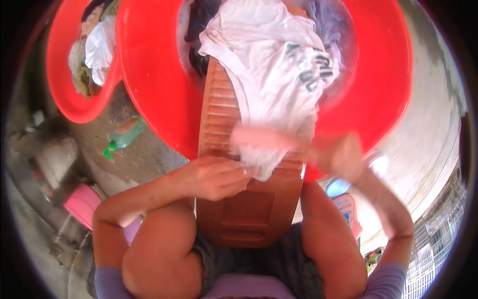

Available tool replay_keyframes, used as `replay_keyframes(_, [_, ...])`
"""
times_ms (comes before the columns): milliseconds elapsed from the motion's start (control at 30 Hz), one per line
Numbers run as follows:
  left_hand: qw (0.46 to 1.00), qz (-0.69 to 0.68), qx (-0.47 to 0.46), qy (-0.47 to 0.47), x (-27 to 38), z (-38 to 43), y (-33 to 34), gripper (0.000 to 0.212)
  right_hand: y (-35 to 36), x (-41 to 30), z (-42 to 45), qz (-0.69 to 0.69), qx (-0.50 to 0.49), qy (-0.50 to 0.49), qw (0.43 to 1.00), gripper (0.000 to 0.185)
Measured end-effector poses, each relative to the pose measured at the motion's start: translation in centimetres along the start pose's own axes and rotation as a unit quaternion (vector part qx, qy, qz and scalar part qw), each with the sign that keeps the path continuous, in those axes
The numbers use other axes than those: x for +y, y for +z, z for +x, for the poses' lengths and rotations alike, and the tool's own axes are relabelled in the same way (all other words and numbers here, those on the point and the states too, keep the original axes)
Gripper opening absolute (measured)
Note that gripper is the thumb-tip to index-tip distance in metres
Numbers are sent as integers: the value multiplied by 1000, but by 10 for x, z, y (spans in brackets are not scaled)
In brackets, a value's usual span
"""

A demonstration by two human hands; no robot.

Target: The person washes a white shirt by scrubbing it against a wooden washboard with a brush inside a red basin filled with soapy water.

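A wet white garment [261,67] with dark green lettering is spread over a brown ribbed washboard [218,108]. The board leans from a large red basin [157,74] down between my thighs. At the garment's lower end, my left hand [216,177] pinches the cloth against the board. My right hand [338,153], blurred by motion, grips a pink scrubbing brush [265,138]. The brush lies across the lower part of the garment; its bristles are hidden. Dark and bluish-grey clothes [328,26] sit in the basin behind the garment.
To the left, a smaller red basin [59,74] holds several clothes and a white cloth or bag [101,50]. A green pump bottle [127,132] lies on the concrete floor [149,168]. A pink plastic item [84,203] is beside my left arm. A blue item [338,188] is near my right thigh.
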State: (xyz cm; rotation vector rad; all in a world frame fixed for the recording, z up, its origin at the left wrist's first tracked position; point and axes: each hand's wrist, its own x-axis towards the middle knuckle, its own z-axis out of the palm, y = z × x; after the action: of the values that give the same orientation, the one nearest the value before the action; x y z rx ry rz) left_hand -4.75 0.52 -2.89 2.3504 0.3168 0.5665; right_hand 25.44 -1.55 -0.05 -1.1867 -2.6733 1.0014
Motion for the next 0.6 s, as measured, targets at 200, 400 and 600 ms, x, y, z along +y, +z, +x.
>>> replay_keyframes(200, [1000,-3,-4,2,4,4,0,13,-11,-6,7,-197,42,-11,979,31])
replay_keyframes(400, [1000,-25,7,16,3,9,-1,13,11,50,17,-211,52,99,971,47])
replay_keyframes(600, [999,-47,-13,13,-2,14,-2,17,-3,69,23,-357,89,44,929,38])
